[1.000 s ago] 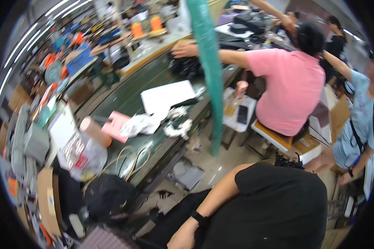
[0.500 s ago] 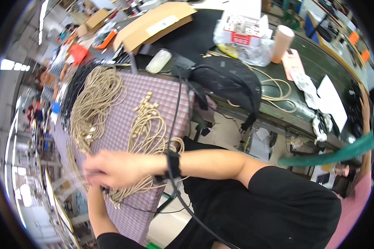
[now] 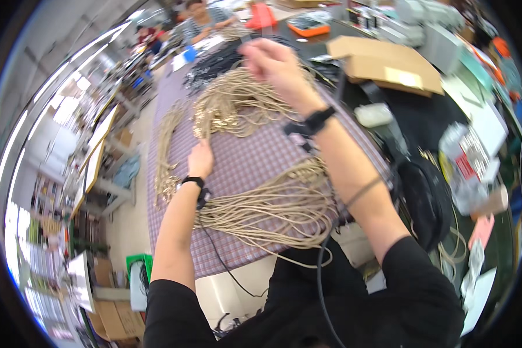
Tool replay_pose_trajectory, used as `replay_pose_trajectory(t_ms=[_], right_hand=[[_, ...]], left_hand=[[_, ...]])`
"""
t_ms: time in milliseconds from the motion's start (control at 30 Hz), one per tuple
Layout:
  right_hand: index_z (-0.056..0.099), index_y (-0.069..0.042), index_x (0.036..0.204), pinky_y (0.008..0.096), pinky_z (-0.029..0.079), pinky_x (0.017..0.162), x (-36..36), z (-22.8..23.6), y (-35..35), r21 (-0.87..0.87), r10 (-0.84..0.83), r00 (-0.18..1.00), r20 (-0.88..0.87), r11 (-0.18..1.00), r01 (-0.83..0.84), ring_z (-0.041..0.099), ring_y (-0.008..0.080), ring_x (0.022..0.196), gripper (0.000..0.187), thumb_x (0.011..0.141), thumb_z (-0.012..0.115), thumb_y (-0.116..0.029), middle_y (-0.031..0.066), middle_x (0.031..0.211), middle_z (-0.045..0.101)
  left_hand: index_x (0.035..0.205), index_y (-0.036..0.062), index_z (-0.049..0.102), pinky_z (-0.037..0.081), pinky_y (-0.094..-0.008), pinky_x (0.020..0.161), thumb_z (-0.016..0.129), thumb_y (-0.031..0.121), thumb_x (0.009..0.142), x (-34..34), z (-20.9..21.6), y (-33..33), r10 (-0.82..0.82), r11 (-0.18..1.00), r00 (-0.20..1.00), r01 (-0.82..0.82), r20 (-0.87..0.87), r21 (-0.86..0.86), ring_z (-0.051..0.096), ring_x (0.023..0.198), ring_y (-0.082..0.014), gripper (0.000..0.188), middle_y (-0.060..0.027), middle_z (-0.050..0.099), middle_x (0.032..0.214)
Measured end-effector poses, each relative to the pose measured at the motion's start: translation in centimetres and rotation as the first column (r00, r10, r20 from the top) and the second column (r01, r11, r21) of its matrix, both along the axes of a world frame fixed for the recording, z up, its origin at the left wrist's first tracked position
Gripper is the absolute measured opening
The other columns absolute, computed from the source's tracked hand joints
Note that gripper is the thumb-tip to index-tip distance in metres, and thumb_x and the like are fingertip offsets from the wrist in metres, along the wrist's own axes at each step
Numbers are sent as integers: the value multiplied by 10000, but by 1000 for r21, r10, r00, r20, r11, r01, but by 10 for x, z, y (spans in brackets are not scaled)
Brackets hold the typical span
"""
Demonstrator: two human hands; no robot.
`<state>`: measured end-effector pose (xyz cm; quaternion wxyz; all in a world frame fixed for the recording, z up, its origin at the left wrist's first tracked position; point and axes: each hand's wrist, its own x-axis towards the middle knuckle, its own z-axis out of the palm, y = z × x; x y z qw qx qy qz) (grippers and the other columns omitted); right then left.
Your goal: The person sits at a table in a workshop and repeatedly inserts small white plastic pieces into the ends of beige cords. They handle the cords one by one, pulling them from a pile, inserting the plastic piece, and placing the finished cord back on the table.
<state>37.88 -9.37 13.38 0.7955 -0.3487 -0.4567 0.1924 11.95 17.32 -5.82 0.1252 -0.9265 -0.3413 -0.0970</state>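
Note:
My left hand [image 3: 200, 160] reaches onto the checked tablecloth [image 3: 243, 152], its fingertips pressed together at the metal-tipped ends of a large bundle of beige cords [image 3: 238, 95]. Beyond it, my right hand [image 3: 272, 62] is raised over the far part of that bundle. Its fingers are curled and smeared by motion; anything thin between them is too blurred to make out. Closer to me, a second spread of beige cords [image 3: 267, 203] lies across the cloth. A narrower beige bundle [image 3: 167, 148] runs along the left edge.
Black cords [image 3: 214, 68] lie at the far end, near another person [image 3: 206, 23]. On the right bench are an open cardboard box [image 3: 383, 61], a white bottle-like item [image 3: 373, 115] and a black bag [image 3: 426, 203]. A dark cable [image 3: 322, 278] hangs across my front.
My view has swung toward the left, along the table. My hands, formerly close together by the cords, are apart; the right has risen toward the far end while the left stays low by the cord ends.

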Motion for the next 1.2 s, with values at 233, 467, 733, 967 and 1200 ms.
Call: replay_pose_trajectory(t_ms=[233, 467, 733, 967, 1200], right_hand=[[706, -10, 1132, 231, 282, 526, 76, -107, -32, -138, 14, 993, -116, 990, -30, 401, 33, 581, 224, 1129, 614, -214, -69, 686, 493], [689, -12, 1143, 226, 246, 522, 73, -135, -33, -170, 48, 989, -141, 983, -72, 346, 24, 572, 225, 1143, 590, -214, -74, 689, 471], [687, -12, 1137, 216, 233, 514, 59, -128, -34, -253, 13, 997, -71, 967, -31, 341, 15, 570, 216, 1138, 595, -208, -82, 702, 476], [688, -27, 1130, 214, 239, 517, 51, -127, -29, -316, 8, 1000, -11, 949, -12, 351, 16, 571, 225, 1143, 586, -227, -79, 694, 481], [642, -62, 994, 273, 530, 746, 10, -95, -44, -602, 384, 922, -37, 728, -328, 687, 128, 833, 292, 1167, 507, -255, 94, 1015, 754]], left_hand=[[1201, -2, 586, 625, -518, 859, 594, 138, 986, 8, 24, -11, -73, 996, 989, 66, -129, -56, 765, 993, -414, 257, -223, 757, 1061], [1061, -13, 695, 581, -598, 877, 601, 192, 955, -12, 79, -16, 181, 974, 979, -165, 95, -153, 744, 989, -474, 250, -286, 763, 1038], [1098, 7, 765, 577, -590, 950, 558, 250, 1013, -67, 112, -22, 368, 908, 878, -269, 304, -322, 730, 1082, -489, 331, -291, 762, 1126], [1017, 1, 748, 599, -543, 767, 537, 208, 1038, -149, 83, 8, 322, 943, 765, -310, 558, -120, 764, 859, -412, 296, -239, 778, 935], [1083, 24, 663, 467, -267, 531, 592, 158, 1054, -110, 125, -134, 478, 365, 541, 594, 692, -717, 592, 576, -113, 155, -33, 628, 706]])
